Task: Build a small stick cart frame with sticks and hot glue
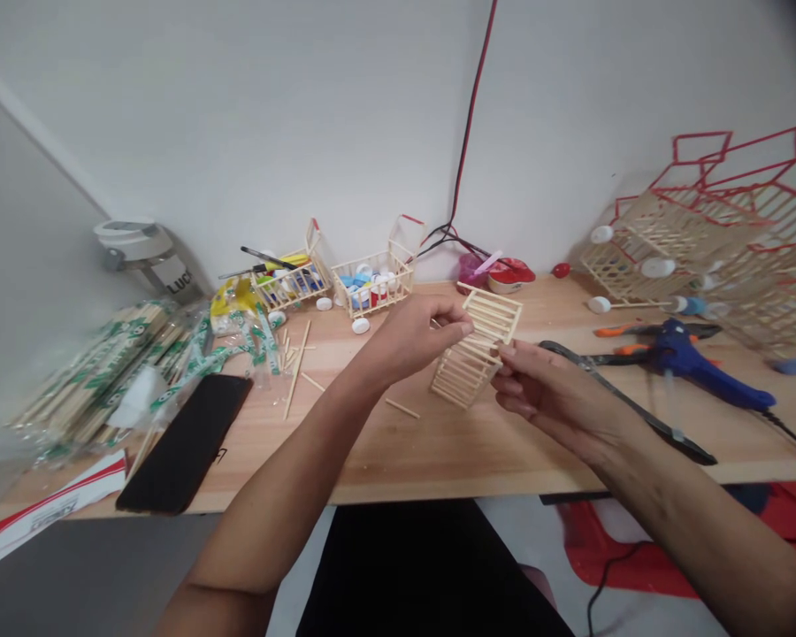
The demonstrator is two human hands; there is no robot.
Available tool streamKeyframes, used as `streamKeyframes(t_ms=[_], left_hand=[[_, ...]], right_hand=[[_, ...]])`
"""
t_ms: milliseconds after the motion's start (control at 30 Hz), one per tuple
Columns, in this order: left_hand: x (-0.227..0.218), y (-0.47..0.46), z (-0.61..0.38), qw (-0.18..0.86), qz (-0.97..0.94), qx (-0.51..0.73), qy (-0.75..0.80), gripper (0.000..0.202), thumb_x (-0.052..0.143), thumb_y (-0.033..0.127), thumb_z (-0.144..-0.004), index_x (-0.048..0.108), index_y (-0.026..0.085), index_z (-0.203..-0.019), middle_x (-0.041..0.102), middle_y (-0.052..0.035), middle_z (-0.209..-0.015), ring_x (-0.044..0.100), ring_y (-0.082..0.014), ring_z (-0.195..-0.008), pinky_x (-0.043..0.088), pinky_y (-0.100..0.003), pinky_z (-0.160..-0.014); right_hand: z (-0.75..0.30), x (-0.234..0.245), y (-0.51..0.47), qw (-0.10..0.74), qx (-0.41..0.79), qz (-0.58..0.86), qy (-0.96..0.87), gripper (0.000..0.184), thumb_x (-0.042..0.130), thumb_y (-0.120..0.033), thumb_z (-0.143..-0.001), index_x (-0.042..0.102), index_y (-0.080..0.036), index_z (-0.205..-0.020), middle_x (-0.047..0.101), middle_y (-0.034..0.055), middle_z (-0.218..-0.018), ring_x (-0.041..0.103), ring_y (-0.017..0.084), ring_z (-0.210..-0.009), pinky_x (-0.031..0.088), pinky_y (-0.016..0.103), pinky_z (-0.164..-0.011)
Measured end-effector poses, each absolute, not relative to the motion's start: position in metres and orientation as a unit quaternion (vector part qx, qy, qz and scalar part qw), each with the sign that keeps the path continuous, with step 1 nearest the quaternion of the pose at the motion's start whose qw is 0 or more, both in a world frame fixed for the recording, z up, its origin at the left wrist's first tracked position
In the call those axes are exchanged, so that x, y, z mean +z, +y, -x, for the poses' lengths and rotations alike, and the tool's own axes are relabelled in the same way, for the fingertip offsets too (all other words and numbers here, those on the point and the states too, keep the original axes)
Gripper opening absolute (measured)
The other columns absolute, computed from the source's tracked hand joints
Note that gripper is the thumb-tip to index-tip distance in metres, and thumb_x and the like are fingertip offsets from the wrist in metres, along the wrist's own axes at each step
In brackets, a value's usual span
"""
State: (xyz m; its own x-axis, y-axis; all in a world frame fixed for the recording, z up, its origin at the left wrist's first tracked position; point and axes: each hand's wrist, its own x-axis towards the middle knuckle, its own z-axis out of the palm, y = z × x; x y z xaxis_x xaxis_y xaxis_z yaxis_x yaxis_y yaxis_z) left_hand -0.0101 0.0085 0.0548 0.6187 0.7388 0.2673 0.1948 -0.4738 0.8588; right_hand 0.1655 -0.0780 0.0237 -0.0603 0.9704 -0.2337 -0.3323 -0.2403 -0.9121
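Over the middle of the worktop (371,469): slatted stick basket (493,311), tilted; can't tell if its lower corner touches the wood. Right hand (547,389) grasps the basket's right side, thumb and fingertips on the frame. Left hand (424,334) has thumb and index finger pinched together at the basket's left side; can't tell whether they grip a slat or a small loose piece. Loose stick (402,408) on the wood near the basket, more sticks (298,372) further left. Behind, two mini stick carts: left cart (288,287) carries pens, middle cart (375,287) holds bottle caps (364,281). Right side: blue glue gun (709,372), red-handled carts (690,221) behind it. Left side: black phone (186,442) beside plastic-wrapped chopsticks (99,363), jug (149,257) at the back. Red dish (510,272) near the wall.
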Motion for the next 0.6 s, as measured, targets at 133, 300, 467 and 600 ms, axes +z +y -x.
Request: streamKeyframes(t_ms=[133,300,467,600], left_hand=[[0.057,0.008,0.010,0.404,-0.815,0.294,0.293,0.017,0.058,0.024,-0.083,0.069,0.014,-0.075,0.060,0.0003,-0.068,0.052,-0.0125,-0.067,0.036,-0.025,-0.065],[0.066,0.006,0.009,0.343,-0.852,0.262,0.296,0.024,0.057,0.023,-0.082,0.056,0.014,-0.060,0.049,0.0035,-0.060,0.044,-0.0102,-0.062,0.031,-0.025,-0.060],[0.068,0.003,0.006,0.328,-0.870,0.238,0.281,0.026,0.055,0.027,-0.085,0.057,0.015,-0.062,0.056,0.0016,-0.065,0.051,-0.0116,-0.066,0.034,-0.026,-0.062],[0.060,0.001,0.002,0.344,-0.852,0.245,0.308,0.025,0.060,0.032,-0.085,0.057,0.017,-0.065,0.061,0.0006,-0.069,0.056,-0.0133,-0.070,0.039,-0.026,-0.065]], right_hand=[[-0.163,0.024,-0.078,0.525,0.640,0.460,-0.322,0.038,0.084,-0.038,-0.066,0.054,-0.018,-0.074,0.040,-0.0054,-0.068,0.033,0.005,-0.055,0.022,0.018,-0.044],[-0.160,0.024,-0.078,0.544,0.628,0.460,-0.314,0.039,0.087,-0.038,-0.062,0.054,-0.018,-0.070,0.041,-0.0051,-0.066,0.034,0.006,-0.055,0.024,0.016,-0.042],[-0.160,0.022,-0.083,0.547,0.590,0.491,-0.333,0.037,0.087,-0.042,-0.065,0.060,-0.018,-0.074,0.041,-0.0042,-0.068,0.033,0.006,-0.056,0.026,0.015,-0.042],[-0.165,0.019,-0.083,0.535,0.575,0.510,-0.350,0.039,0.086,-0.044,-0.066,0.058,-0.019,-0.070,0.038,-0.0039,-0.066,0.032,0.007,-0.056,0.029,0.014,-0.041]])
